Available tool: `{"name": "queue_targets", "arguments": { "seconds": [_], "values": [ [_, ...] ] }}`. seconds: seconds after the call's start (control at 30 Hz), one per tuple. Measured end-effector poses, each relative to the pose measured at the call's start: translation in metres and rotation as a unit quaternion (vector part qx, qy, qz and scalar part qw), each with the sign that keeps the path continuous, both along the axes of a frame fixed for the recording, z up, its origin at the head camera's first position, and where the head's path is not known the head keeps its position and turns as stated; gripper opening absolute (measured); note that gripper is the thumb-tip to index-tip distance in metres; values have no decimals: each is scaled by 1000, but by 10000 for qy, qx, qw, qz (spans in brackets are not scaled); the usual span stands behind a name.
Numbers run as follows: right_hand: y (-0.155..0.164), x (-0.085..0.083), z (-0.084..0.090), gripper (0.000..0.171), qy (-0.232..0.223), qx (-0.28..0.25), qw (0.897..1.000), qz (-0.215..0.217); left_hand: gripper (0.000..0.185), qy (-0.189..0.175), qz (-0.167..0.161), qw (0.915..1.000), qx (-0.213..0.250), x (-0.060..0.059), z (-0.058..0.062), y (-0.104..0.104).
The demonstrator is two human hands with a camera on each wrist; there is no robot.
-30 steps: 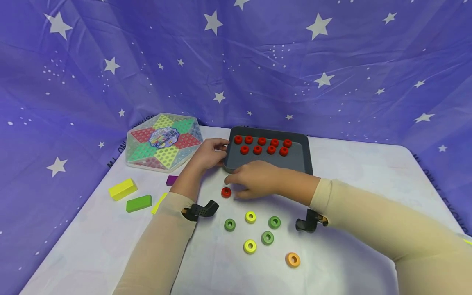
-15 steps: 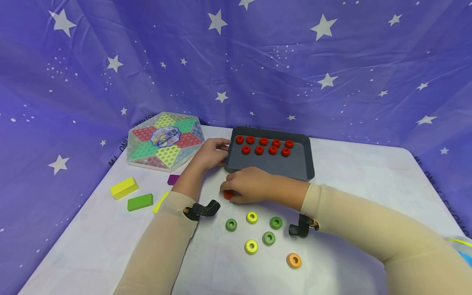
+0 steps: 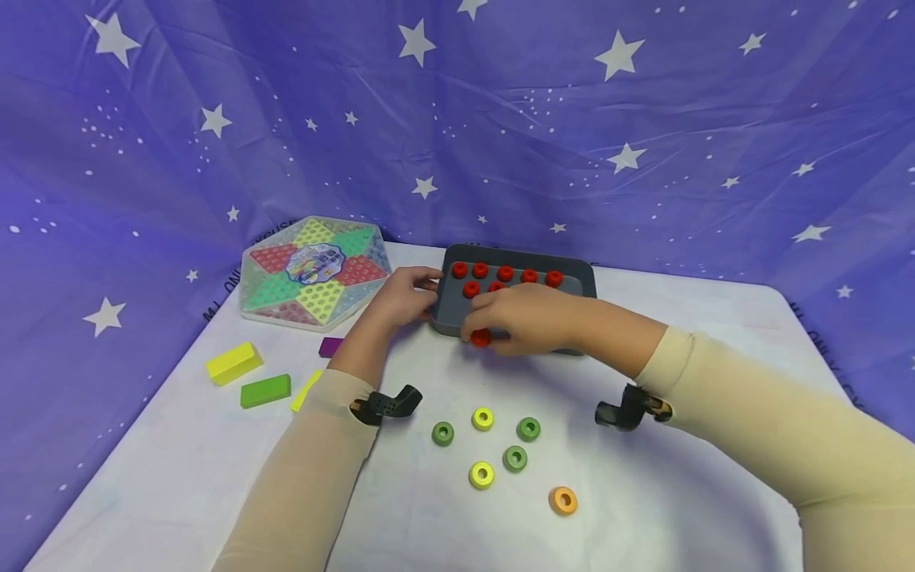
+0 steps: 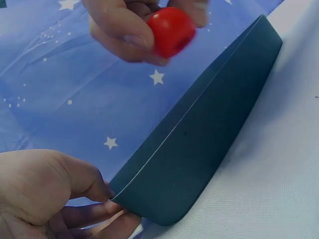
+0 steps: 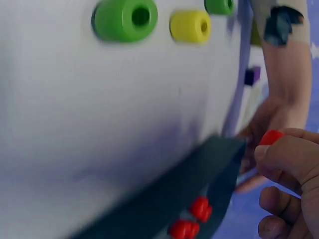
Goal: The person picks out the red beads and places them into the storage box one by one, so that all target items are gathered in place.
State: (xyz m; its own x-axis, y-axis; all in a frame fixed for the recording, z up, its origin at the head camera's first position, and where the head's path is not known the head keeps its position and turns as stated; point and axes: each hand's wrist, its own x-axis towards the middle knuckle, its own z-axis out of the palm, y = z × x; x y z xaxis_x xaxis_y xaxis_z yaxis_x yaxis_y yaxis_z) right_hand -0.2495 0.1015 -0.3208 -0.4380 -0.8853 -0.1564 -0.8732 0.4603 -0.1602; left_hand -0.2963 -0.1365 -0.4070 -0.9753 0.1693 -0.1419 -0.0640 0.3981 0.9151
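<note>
My right hand (image 3: pixel 532 318) pinches a red bead (image 3: pixel 480 338) between thumb and fingers, raised over the front wall of the dark grey tray (image 4: pixel 184 134). The left wrist view shows this bead above the rim. At the tray's left end my left hand (image 3: pixel 407 298) grips the wall, with the thumb at the rim and the fingers outside and below. Inside the tray several red beads (image 3: pixel 504 273) stand in rows, and my right hand hides part of the nearer row in the head view.
Several green, yellow and orange beads, such as a yellow bead (image 3: pixel 482 475) and an orange bead (image 3: pixel 563 500), lie on the white table in front. Left of my left arm are a yellow block (image 3: pixel 234 364), a green block (image 3: pixel 265 391) and a hexagonal game box (image 3: pixel 314 270).
My right hand closed on the red bead lying on the table, lifted it and brought it toward the tray. My left hand stays at the tray's left end.
</note>
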Motion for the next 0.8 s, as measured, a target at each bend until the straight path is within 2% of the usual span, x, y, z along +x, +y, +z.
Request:
{"name": "queue_targets", "arguments": {
  "seconds": [0.2, 0.47, 0.6, 0.8],
  "values": [
    [23, -23, 10, 36, 31, 71, 9987, -495, 48, -28, -20, 10000, -30, 3, 4, 0],
    [43, -62, -1, 41, -348, 375, 9913, -1210, 47, -100, -15, 9999, -29, 0, 2, -1],
    [45, -73, -8, 42, -338, 496, 9901, -1269, 48, -132, -9, 9999, -50, 0, 3, 0],
    [38, -79, -17, 43, -191, 751, 9905, -1140, 48, -168, -8, 9999, -8, 0, 3, -2]
  ]
}}
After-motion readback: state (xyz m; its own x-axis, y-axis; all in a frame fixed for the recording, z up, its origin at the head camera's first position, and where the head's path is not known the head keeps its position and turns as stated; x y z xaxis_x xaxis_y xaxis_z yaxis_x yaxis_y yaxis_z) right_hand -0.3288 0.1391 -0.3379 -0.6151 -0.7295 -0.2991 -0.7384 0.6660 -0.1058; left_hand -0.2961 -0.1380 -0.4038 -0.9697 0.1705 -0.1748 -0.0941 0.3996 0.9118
